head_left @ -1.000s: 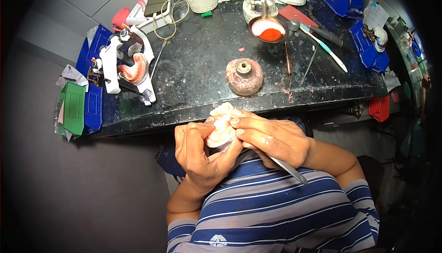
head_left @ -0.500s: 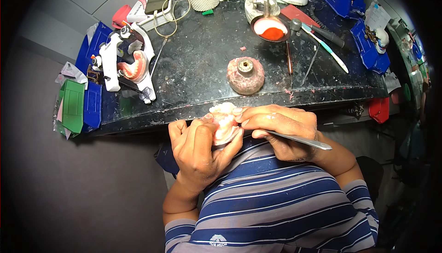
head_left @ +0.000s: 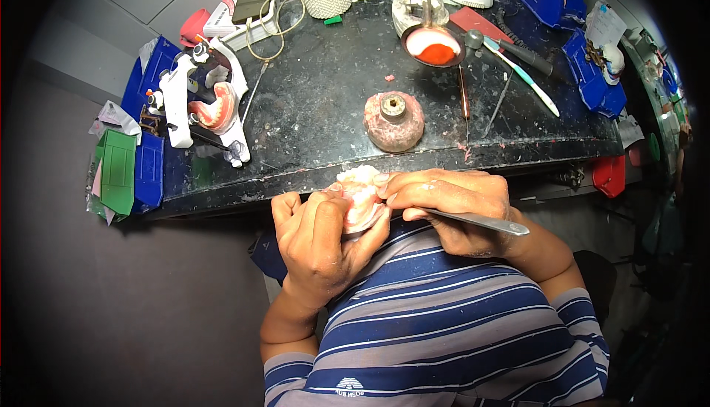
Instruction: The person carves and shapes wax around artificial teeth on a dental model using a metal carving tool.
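- Workpiece (head_left: 361, 214), denture-like, is gripped by left hand (head_left: 318, 235).
- Metal tool (head_left: 488, 223) is held in right hand (head_left: 460, 211).
- Work is judged unfinished; progress cannot be measured.

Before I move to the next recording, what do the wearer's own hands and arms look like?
The left hand and right hand are ungloved, with what look like pale dusty specks on them. The forearms are bare, with no watch showing. The short sleeves match the shirt: broad navy and grey stripes, edged with thin white lines.
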Demonstrator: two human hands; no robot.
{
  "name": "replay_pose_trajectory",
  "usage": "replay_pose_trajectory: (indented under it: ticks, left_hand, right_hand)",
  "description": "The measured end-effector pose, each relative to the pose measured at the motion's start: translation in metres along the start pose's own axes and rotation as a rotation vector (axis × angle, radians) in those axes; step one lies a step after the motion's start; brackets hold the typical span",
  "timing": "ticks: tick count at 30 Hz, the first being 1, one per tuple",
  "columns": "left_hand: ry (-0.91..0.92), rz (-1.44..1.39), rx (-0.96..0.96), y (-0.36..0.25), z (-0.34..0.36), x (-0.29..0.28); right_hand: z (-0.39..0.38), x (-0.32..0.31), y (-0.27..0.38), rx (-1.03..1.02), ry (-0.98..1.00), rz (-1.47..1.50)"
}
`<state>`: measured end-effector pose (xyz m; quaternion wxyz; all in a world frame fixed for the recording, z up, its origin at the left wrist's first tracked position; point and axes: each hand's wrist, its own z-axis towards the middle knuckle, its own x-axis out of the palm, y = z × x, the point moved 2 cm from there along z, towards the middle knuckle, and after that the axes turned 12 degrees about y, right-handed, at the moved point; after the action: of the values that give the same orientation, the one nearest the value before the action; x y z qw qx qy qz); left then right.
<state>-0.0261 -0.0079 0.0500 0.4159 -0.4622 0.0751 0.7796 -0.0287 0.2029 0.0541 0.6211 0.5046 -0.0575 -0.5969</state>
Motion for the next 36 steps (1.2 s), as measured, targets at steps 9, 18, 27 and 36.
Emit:
replay_pose_trajectory:
  ticks: [9, 18, 27, 36]
  left_hand:
    - [0.070, -0.330, -0.156, 0.005, -0.008, 0.003]
    - [0.038, -1.012, -0.450, 0.008, -0.010, 0.004]
    - [0.117, -1.135, -0.439, 0.008, -0.008, -0.001]
    - [0.182, -1.190, -0.438, 0.009, -0.007, -0.003]
  right_hand:
    - [0.004, -0.019, -0.002, -0.068, -0.195, 0.046]
    - [-0.020, -0.022, -0.004, 0.005, -0.139, 0.173]
    - [-0.001, -0.011, 0.006, -0.143, -0.093, 0.015]
    - [-0.001, -0.010, 0.011, -0.096, 0.050, 0.040]
